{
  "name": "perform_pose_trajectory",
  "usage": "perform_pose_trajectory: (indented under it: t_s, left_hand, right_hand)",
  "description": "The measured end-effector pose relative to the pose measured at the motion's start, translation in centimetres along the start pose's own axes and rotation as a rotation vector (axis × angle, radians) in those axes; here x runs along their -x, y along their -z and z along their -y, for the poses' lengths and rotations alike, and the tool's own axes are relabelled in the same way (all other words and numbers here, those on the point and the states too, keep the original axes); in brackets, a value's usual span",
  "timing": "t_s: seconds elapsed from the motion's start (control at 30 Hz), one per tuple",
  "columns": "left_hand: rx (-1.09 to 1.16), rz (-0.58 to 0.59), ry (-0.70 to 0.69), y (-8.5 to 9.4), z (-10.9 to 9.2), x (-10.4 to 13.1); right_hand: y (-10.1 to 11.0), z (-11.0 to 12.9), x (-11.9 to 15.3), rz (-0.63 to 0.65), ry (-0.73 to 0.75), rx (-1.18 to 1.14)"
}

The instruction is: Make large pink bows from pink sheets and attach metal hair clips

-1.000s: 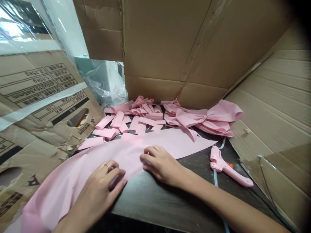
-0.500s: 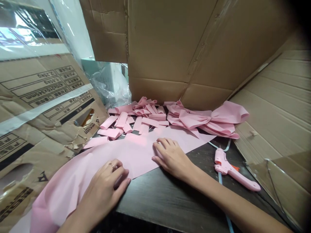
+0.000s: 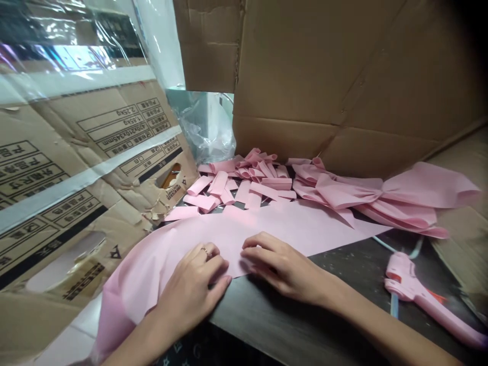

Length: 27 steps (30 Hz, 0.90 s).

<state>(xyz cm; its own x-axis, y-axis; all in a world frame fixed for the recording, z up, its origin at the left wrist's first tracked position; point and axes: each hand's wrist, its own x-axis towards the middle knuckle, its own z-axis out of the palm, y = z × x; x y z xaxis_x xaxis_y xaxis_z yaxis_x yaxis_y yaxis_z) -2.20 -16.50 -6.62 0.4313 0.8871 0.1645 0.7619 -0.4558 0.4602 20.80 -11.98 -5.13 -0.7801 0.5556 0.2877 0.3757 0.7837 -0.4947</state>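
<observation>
A long sheet of pink material (image 3: 267, 223), thin like fabric or craft paper, lies over the dark table and hangs past its edge at lower left. My left hand (image 3: 198, 279), with a ring on one finger, rests on the sheet near its front edge; its fingers are bent and the thumb stands apart. Close by on the right, my right hand (image 3: 285, 262) touches the sheet near the same edge with loosely bent fingers. Behind the sheet are several short folded pink strips (image 3: 219, 184) and a stack of pink bows (image 3: 366, 195).
A pink glue gun (image 3: 415, 290) with a pale blue stick lies at the right on the dark table (image 3: 259, 315). A printed cardboard box (image 3: 125, 137) leans at left; a tall cardboard panel (image 3: 324, 66) closes the back. Clear plastic wrap (image 3: 211, 132) bunches behind the strips.
My right hand has slid left along the sheet, toward its front edge and closer to my left hand. The view has turned left, so the surroundings appear farther right.
</observation>
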Motion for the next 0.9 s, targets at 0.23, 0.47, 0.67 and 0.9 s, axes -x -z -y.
perform_pose_trajectory:
  t_s: [0.23, 0.47, 0.67, 0.9]
  left_hand:
    - [-0.022, -0.053, 0.004, -0.1, 0.1, 0.3]
    - [-0.041, -0.056, 0.007, 0.0, 0.3, 0.2]
    - [-0.064, -0.054, 0.03, 0.2, -0.2, 0.1]
    - [-0.054, -0.061, 0.066, 0.2, -0.6, -0.2]
  right_hand:
    - [-1.7, -1.1, -1.2, 0.035, -0.011, -0.024]
    - [-2.6, -1.6, -0.8, -0.01, -0.047, -0.062]
    - [-2.9, -1.5, -0.7, -0.039, -0.059, -0.047]
    - [-3.1, -1.5, -0.7, -0.074, -0.032, -0.035]
